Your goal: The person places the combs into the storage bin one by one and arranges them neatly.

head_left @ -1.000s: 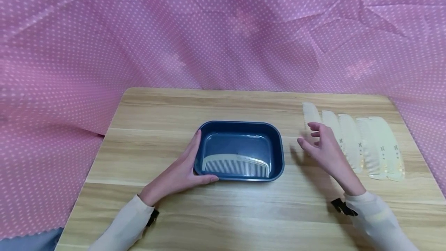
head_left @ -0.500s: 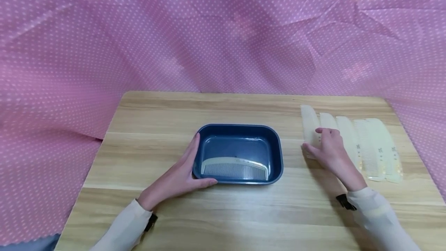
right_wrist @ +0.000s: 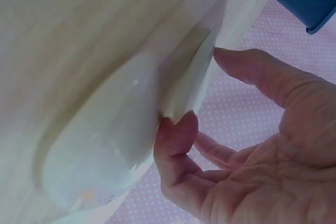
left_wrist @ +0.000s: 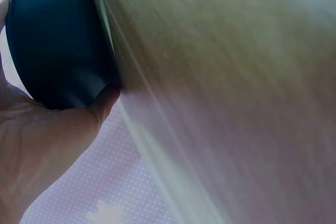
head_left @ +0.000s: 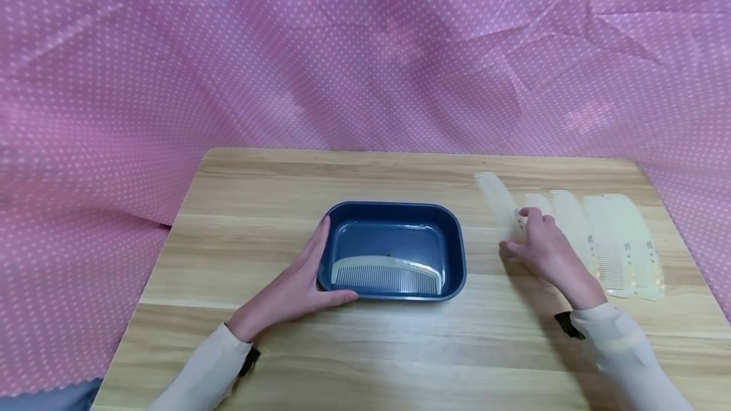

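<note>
My left hand (head_left: 291,290) grips the left end of a dark blue rectangular box (head_left: 394,211), thumb at the near side and fingers at the left wall. Inside the box, along its near wall, lies a pale comb (head_left: 385,265), teeth toward me. On the right, my right hand (head_left: 545,255) pinches another pale comb (head_left: 494,200) between thumb and fingertips; its far end leans left and my hand hides its near end. The right wrist view shows the thumb on one edge of this comb (right_wrist: 191,80) and curled fingers at the other.
Several more pale combs (head_left: 619,243) lie side by side right of my right hand, some overlapping. The wooden table (head_left: 400,354) has a rounded far edge, and a pink dotted cloth (head_left: 365,68) hangs behind it.
My right hand has come down onto the leftmost comb and taken hold of it. That comb's far end has swung left, away from the others. My left hand stays on the box.
</note>
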{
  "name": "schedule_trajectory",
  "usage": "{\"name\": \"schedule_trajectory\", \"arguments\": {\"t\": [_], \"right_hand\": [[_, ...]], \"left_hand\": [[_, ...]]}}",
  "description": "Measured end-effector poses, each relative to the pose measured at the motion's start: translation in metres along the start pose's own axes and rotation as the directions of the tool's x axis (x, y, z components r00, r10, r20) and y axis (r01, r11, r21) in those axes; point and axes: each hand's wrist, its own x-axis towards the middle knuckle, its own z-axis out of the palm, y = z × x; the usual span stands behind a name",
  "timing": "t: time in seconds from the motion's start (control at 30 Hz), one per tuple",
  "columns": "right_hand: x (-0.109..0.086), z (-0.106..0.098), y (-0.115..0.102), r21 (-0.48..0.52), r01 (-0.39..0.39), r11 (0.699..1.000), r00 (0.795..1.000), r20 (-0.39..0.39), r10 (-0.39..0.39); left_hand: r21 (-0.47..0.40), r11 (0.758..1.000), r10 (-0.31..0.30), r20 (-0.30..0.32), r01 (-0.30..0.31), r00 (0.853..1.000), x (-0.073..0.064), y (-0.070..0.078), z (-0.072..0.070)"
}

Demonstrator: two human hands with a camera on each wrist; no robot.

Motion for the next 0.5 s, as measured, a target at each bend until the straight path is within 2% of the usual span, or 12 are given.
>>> {"name": "schedule_trajectory", "arguments": {"t": [0.13, 0.23, 0.33, 0.5], "right_hand": [[0.000, 0.000, 0.001, 0.029, -0.005, 1.000, 1.000, 0.027, 0.004], [-0.004, -0.001, 0.002, 0.036, 0.039, 0.999, 0.999, 0.022, -0.040], [-0.008, -0.003, 0.003, 0.035, 0.130, 0.991, 0.991, -0.018, -0.130], [-0.012, -0.004, 0.002, 0.076, 0.270, 0.960, 0.960, -0.093, -0.263]], "left_hand": [[-0.005, 1.000, -0.005, 0.001, 0.005, 1.000, 0.001, 0.001, 0.000], [-0.013, 1.000, -0.007, 0.009, 0.007, 1.000, 0.001, 0.002, 0.000], [-0.025, 1.000, -0.013, 0.017, 0.014, 1.000, 0.000, 0.002, 0.000], [-0.031, 0.999, -0.019, 0.014, 0.019, 1.000, 0.000, 0.001, -0.001]]}}
